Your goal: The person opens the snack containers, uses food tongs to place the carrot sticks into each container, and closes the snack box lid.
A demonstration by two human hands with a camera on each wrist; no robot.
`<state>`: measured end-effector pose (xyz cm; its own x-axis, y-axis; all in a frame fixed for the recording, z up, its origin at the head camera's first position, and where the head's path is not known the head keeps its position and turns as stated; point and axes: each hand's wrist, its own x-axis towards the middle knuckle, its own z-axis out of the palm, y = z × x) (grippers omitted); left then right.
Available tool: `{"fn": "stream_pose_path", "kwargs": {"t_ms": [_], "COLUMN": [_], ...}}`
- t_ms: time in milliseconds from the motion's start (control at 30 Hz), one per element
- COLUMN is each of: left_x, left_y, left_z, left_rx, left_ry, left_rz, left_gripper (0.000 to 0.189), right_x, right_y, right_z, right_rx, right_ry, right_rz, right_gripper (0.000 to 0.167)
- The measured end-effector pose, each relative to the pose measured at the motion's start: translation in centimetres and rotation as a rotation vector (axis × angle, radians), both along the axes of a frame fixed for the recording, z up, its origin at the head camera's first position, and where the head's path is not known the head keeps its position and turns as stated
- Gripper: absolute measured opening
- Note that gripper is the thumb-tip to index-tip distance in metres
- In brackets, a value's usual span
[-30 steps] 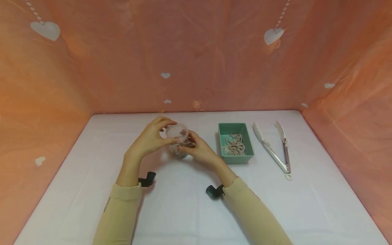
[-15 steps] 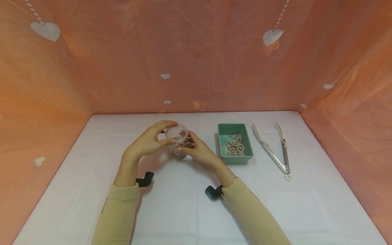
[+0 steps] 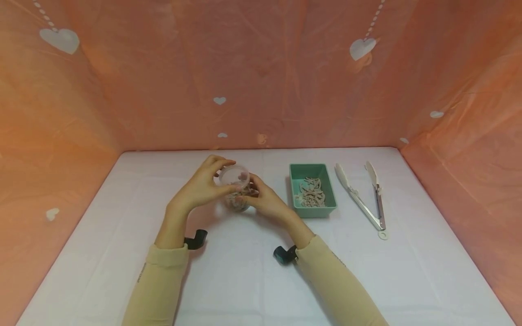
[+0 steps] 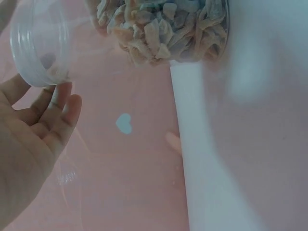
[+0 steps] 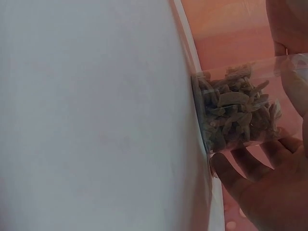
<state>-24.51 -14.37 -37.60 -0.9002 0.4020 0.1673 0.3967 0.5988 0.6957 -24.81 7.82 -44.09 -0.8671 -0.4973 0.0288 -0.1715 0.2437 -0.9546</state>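
Note:
A clear plastic jar [image 3: 238,199] stands on the white table, its lower part filled with brownish dried strips [image 5: 238,108]. My left hand [image 3: 202,183] grips the transparent lid [image 4: 41,45] at the jar's top, thumb on the near side and fingers on the far side. The lid sits on the jar's mouth. Lower down, my right hand [image 3: 267,199] holds the jar's body from the right, with its fingers around the side in the right wrist view. Part of the jar is hidden behind both hands.
Right of the jar, a green rectangular box [image 3: 312,211] holds more of the greyish-brown strips [image 3: 313,194]. Farther right lie spread tongs [image 3: 367,209] with white tips. An orange curtain [image 3: 261,77] with hearts hangs behind and at both sides of the table.
My left wrist swung a little left half a second ago and has come back right, its fingers staying at the lid. My right hand and the jar have hardly moved.

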Motion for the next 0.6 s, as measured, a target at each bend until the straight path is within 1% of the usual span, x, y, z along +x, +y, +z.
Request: {"fn": "stream_pose_path", "kwargs": {"t_ms": [67, 200, 300, 400, 467, 533, 600], "left_x": [0.0, -0.2, -0.3, -0.4, -0.4, -0.4, -0.3], "left_y": [0.0, -0.4, -0.8, -1.1, -1.2, -1.2, -1.1], "left_z": [-0.1, -0.3, -0.4, -0.6, -0.6, -0.6, -0.5], "left_rx": [0.009, 0.032, 0.068, 0.116, 0.133, 0.134, 0.117], "left_ry": [0.001, 0.014, 0.013, -0.01, -0.028, -0.037, -0.029], "left_rz": [0.001, -0.044, -0.112, -0.189, -0.218, -0.213, -0.175], "left_gripper": [0.07, 0.065, 0.061, 0.059, 0.059, 0.06, 0.063], "right_x": [0.0, 0.0, 0.1, 0.1, 0.1, 0.1, 0.1], "right_y": [0.0, 0.1, 0.2, 0.4, 0.4, 0.5, 0.4], "right_z": [0.0, 0.0, 0.0, 0.1, 0.1, 0.1, 0.0], "right_rx": [-0.001, 0.0, -0.001, -0.002, -0.002, -0.004, -0.005], "right_ry": [0.002, 0.007, 0.0, -0.01, -0.009, -0.002, 0.009], "right_rz": [0.0, 0.007, 0.018, 0.028, 0.035, 0.038, 0.037], "right_gripper": [0.074, 0.075, 0.076, 0.076, 0.077, 0.076, 0.075]}}
